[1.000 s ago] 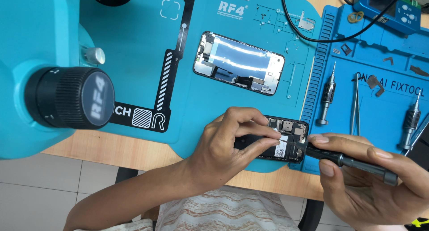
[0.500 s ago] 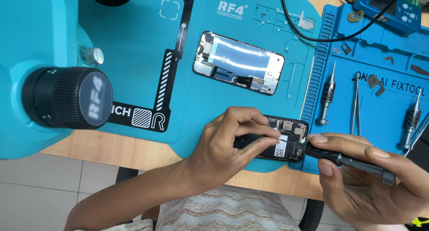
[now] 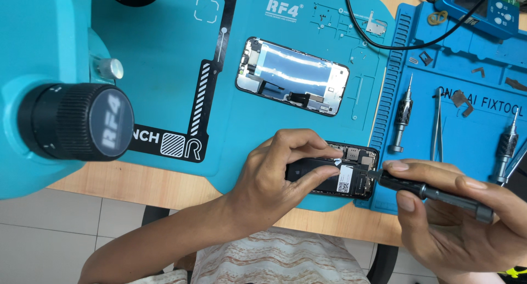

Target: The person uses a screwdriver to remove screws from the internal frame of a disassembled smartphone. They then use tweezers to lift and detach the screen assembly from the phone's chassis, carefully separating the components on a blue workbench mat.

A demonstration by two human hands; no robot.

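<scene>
Opened phone (image 3: 351, 171) lies at the near edge of the teal mat (image 3: 164, 70), long axis running left-right, internals up, its right end by the seam with the blue mat (image 3: 466, 135). Left hand (image 3: 280, 171) comes in from the left and pinches the phone body, thumb on the near edge and fingers over the far edge, closed on it. Right hand (image 3: 455, 218) sits just right of the phone, fingers wrapped around a dark screwdriver (image 3: 433, 193) whose shaft also runs left-right, tip pointing left and touching or nearly touching the phone's right end; cannot tell the exact contact point. So the phone lies directly left of the driver tip, the 2 axes almost in line. Detached screen (image 3: 293, 75) lies farther back on the teal mat, well apart. 2 spare drivers (image 3: 403, 113) and tweezers (image 3: 437, 124) rest on the blue mat.
</scene>
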